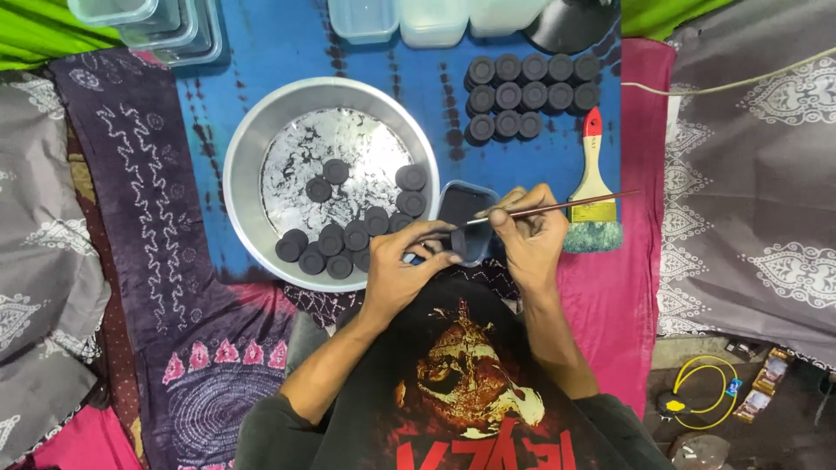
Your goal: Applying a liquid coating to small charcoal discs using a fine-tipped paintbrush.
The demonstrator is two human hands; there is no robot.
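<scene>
on blue cloth (287, 43), left hand (405, 261) pinched a black disc (456, 241) beside the small dark tray (466, 209); right hand (527, 231) gripped a thin brush (557, 207), coating it. next needed steady strokes.

Metal basin (246, 144) sits on the cloth (287, 43), left of centre; round caps (348, 235) lie in it along its near and right side. Small tray (466, 209) stands just right of the basin, touching its rim. Behind and right of the tray, a block of caps (527, 96) in rows. Wide brush (593, 187) lies right of the tray. Plastic boxes (409, 19) line the far edge.

Left hand (405, 265) and right hand (527, 235) meet over the tray; thin brush (566, 204) in the right.
</scene>
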